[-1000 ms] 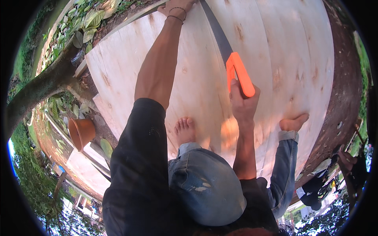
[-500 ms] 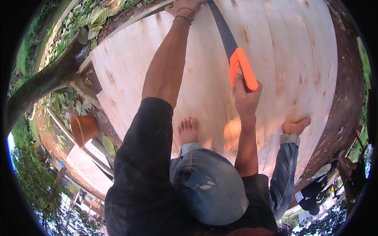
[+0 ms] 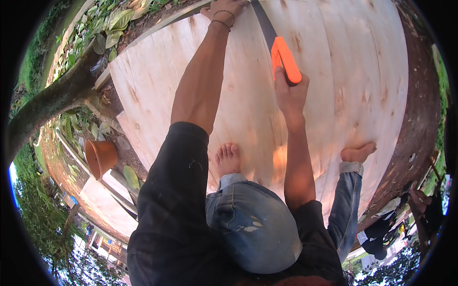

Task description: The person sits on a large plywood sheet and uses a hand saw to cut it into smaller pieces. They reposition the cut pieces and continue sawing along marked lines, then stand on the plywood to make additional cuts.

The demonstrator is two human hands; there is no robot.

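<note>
Right hand (image 3: 290, 93) fisted on saw (image 3: 285, 59), upper centre; left hand (image 3: 223, 8) flat on plywood (image 3: 362, 81) beside blade: slip could cut fingers.

Place: a garden or yard outside, used as a spot for wood work.
Ground: bare brown dirt (image 3: 420, 119) around a big wood board (image 3: 362, 71) that lies flat.
Plants: green leaves (image 3: 112, 24) and a tree trunk (image 3: 52, 102) close by.
Other things: an orange flower pot (image 3: 101, 157) on its side.
Light: bright sun on the board.
</note>
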